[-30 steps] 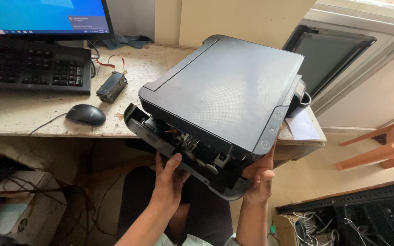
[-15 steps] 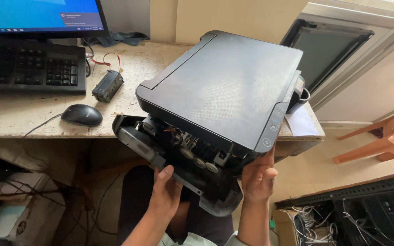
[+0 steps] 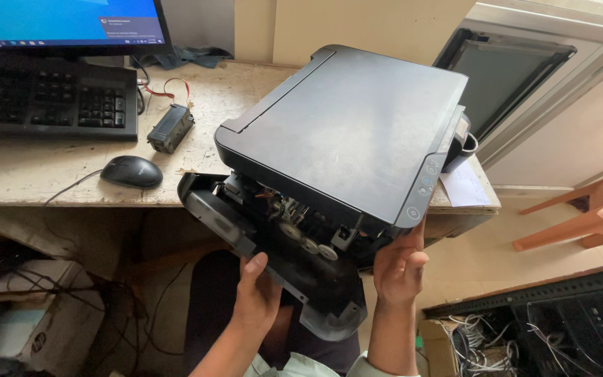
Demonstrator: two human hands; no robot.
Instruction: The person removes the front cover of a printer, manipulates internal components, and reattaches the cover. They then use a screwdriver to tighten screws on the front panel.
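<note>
Left hand (image 3: 256, 297): It is closest to me. My fingers curl up under the loose black panel (image 3: 273, 269) at the low front of the printer. The hand is partly closed and holds that panel from below.
Right hand (image 3: 399, 269): It cups the front right corner of the printer (image 3: 347, 136), just under the strip of round buttons (image 3: 423, 188). The fingers are bent around the edge and grip it.
Printer: It is big and black, and it tilts toward me. Its back sits on the desk (image 3: 36, 174) and its front hangs over the edge.
Inside: I see small white gears (image 3: 308, 244) and wires in the open gap.
How to do it well: I think both hands should lift evenly. Keep fingers away from the gears. Keep the back on the desk so it does not slip.
Further off: A mouse (image 3: 132, 171), a small black box (image 3: 171, 128) and a keyboard (image 3: 50, 105) lie to the left. A screen (image 3: 64, 21) stands behind.
</note>
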